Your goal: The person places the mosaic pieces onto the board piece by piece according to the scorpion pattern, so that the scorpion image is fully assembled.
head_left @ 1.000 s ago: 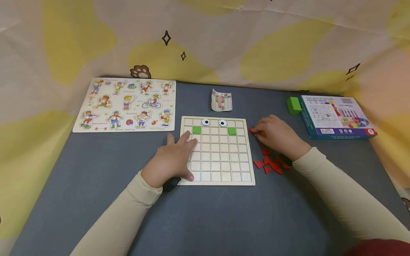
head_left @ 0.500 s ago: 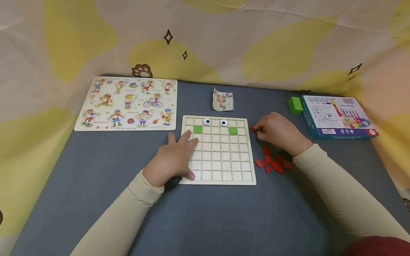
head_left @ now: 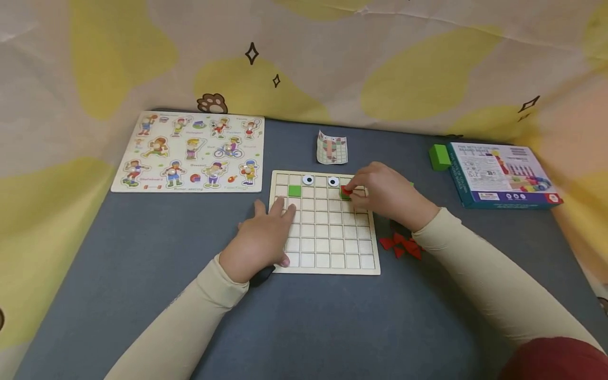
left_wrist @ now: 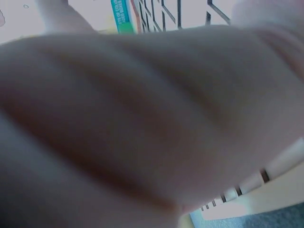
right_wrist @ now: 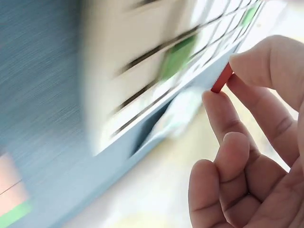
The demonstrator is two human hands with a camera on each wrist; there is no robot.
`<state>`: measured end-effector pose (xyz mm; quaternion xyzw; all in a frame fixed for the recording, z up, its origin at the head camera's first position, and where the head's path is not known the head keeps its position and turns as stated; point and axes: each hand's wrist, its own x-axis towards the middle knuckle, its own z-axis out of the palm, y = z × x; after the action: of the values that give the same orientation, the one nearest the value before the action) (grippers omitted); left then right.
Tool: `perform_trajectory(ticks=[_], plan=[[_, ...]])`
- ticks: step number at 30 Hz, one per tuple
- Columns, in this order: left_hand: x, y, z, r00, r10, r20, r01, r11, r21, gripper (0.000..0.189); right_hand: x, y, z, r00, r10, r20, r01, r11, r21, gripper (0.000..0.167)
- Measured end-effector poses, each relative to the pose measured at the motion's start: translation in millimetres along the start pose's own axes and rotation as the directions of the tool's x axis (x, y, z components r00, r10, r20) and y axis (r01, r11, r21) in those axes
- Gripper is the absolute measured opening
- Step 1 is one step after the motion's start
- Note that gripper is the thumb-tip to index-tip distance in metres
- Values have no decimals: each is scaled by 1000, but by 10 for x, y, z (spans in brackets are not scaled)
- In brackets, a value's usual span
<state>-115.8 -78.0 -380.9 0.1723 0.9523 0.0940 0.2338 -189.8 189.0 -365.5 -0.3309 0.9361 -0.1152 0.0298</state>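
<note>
A pale wooden grid board [head_left: 328, 247] lies on the dark grey table. Two round googly eyes [head_left: 308, 180] sit near its top edge, with a green square tile [head_left: 294, 191] at left and another at right. My left hand [head_left: 260, 240] rests with spread fingers over the board's left edge; it blurs and fills most of the left wrist view. Between thumb and fingertips, my right hand [head_left: 388, 194] pinches a small flat red piece [right_wrist: 222, 80], overlapping the right green tile in the head view. Several red pieces [head_left: 401, 244] lie loose right of the board, partly behind the right wrist.
At the back left lies a puzzle board [head_left: 182, 154] with sports figures. A small printed grid card [head_left: 332, 150] stands behind the grid board. On the right are a green block [head_left: 439, 157] and a flat box [head_left: 504, 177]. Patterned cloth [head_left: 304, 63] hangs behind.
From beside the board's right edge, my right hand has moved left over the upper right squares, carrying the red piece. My left hand stays at the left edge.
</note>
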Motion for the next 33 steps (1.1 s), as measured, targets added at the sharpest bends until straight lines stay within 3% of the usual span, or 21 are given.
perform_trajectory(ticks=[5, 8, 13, 21, 29, 33], plan=[[1, 12, -6, 1000, -1, 1, 1, 1000, 21, 119, 437, -378, 93, 991, -130, 23, 130, 991, -23, 15], [10, -7, -3, 1000, 12, -1, -12, 999, 32, 118, 667, -529, 152, 985, -169, 34, 170, 985, -30, 14], [21, -28, 18, 999, 37, -27, -35, 998, 52, 120, 871, -650, 234, 977, -206, 55, 208, 978, -34, 12], [13, -52, 13, 997, 52, -58, -48, 997, 65, 123, 930, -663, 342, 954, -295, 53, 300, 947, -113, 9], [6, -62, -9, 996, 58, -61, -55, 997, 49, 121, 824, -735, 353, 973, -186, 140, 211, 957, -198, 33], [1, -62, -17, 997, 58, -56, -55, 997, 52, 120, 806, -733, 356, 979, -125, 163, 157, 967, -202, 35]])
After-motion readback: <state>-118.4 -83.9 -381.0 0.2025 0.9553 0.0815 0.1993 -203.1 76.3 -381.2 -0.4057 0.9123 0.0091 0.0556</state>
